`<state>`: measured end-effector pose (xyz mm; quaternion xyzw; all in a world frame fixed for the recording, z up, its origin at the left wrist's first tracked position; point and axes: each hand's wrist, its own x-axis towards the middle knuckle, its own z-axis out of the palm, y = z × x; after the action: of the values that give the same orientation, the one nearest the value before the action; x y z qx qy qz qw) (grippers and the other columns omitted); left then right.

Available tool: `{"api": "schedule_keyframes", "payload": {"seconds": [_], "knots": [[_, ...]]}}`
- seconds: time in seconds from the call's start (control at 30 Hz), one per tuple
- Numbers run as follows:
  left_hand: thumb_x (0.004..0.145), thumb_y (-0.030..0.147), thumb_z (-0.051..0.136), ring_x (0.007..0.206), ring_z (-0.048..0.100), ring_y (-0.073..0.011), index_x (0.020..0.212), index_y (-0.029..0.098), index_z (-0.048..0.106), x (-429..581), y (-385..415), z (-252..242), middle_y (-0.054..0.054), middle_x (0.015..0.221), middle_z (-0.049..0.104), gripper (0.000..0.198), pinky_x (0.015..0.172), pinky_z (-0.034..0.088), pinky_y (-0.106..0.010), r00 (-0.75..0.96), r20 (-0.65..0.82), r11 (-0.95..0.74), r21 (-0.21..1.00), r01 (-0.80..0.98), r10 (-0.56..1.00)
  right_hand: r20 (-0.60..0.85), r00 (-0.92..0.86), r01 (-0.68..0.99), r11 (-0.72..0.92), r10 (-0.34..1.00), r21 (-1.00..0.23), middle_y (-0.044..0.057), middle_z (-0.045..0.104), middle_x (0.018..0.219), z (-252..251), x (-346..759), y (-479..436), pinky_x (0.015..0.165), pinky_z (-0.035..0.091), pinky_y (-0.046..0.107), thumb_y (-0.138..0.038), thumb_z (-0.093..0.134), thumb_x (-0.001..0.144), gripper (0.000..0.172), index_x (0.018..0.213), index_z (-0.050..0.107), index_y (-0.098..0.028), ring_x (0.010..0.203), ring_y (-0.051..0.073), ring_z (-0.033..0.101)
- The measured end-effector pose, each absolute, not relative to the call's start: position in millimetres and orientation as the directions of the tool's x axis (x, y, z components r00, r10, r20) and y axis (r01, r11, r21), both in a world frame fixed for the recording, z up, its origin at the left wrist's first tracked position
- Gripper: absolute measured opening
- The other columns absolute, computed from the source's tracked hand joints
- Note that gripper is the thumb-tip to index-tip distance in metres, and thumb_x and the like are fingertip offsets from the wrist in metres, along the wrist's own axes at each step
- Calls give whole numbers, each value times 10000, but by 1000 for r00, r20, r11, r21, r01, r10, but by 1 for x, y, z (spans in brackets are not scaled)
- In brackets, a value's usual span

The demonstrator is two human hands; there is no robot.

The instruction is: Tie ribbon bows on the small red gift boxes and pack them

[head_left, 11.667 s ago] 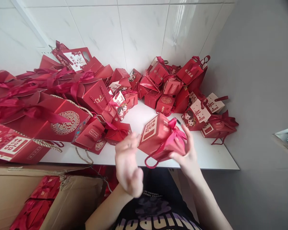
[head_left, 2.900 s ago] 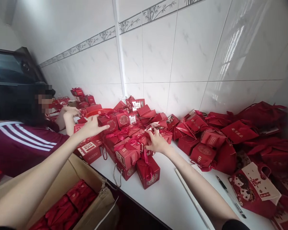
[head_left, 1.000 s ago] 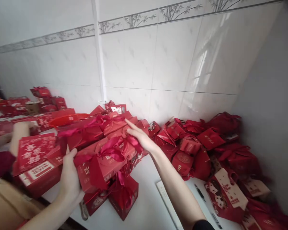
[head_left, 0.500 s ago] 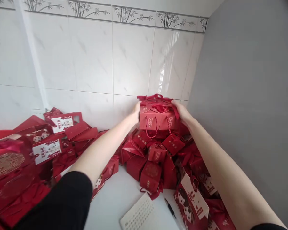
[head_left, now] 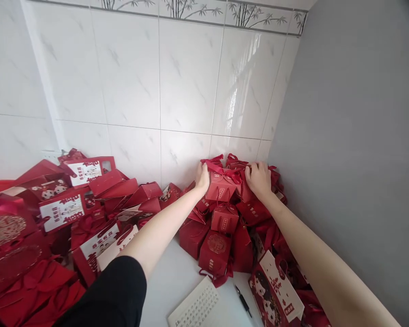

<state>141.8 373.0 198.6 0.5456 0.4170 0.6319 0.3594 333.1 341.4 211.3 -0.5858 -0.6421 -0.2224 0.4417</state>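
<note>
Against the tiled wall, a pile of red gift boxes fills the corner. My left hand [head_left: 202, 179] is closed on the left side of a red gift box [head_left: 221, 186] with a ribbon bow on top and a cord handle in front. My right hand [head_left: 259, 179] has its fingers curled over a second red gift box [head_left: 245, 190] just to the right, its lower part partly hidden. Below them a smaller red box [head_left: 225, 218] sits on a larger one with a round gold pattern [head_left: 214, 249].
To the left lies another heap of red boxes and bags [head_left: 64, 211], some with white labels. A white keyboard [head_left: 196, 304] and a black pen [head_left: 242, 300] lie on the white table [head_left: 163, 286]. A grey wall [head_left: 354, 136] stands at the right.
Both hands have come down with the red gift boxes onto the corner pile. The boxes, held up together before, now rest there, and my right hand has shifted over the right one.
</note>
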Motion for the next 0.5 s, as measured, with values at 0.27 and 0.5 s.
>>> {"api": "schedule_keyframes", "payload": {"seconds": [0.27,0.5], "knots": [[824,298,480,1334,324,-242,1315,175,407,135,311,173,-111,1431,379,512,1102,246,-371,-136,309,-305,951,52,941,829,-95,959,275,551,-74,214,472,1248,186,301,286,953,318,525,-400,398,860,431,1145,550,-116,1171,338,422],[837,221,412,1215,470,-217,1241,157,434,143,290,167,-134,1302,509,410,1012,364,-345,-143,187,-187,982,14,972,515,-589,774,617,622,140,174,247,1467,144,282,249,1019,283,529,-336,714,649,754,1325,421,-175,1348,391,168]]}}
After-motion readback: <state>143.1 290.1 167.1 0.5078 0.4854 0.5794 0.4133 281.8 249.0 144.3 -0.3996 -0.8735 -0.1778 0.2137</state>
